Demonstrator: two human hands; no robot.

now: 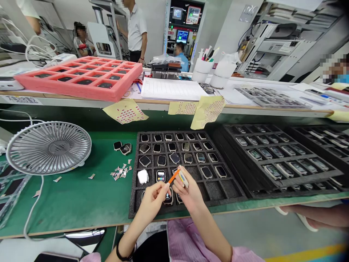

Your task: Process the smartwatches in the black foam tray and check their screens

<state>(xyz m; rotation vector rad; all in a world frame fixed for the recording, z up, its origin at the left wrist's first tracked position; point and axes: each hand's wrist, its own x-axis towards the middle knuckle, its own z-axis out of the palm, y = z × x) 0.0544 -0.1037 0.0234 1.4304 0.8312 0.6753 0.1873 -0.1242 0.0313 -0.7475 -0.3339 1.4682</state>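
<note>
My left hand [153, 199] pinches the lower end of a thin orange strip [173, 175] between thumb and fingers. The strip's upper end meets the fingertips of my right hand [191, 193]. Curled in the right hand is a small watch case [183, 179], seen edge-on with a blue and yellow patch; the fingers partly hide it. Both hands are above the front of a black foam tray [133, 196] with watch cases in its pockets. A lit watch [160, 176] lies behind my left hand, near a white wrapped piece [143, 177].
A grey fan [49, 147] stands left on the green mat [71, 202]. Loose watch cases [125, 148] and small paper tabs [120, 172] lie beside the tray. More filled black trays [261, 171] are stacked right. A pink foam tray [117, 89] sits on the shelf, with people beyond.
</note>
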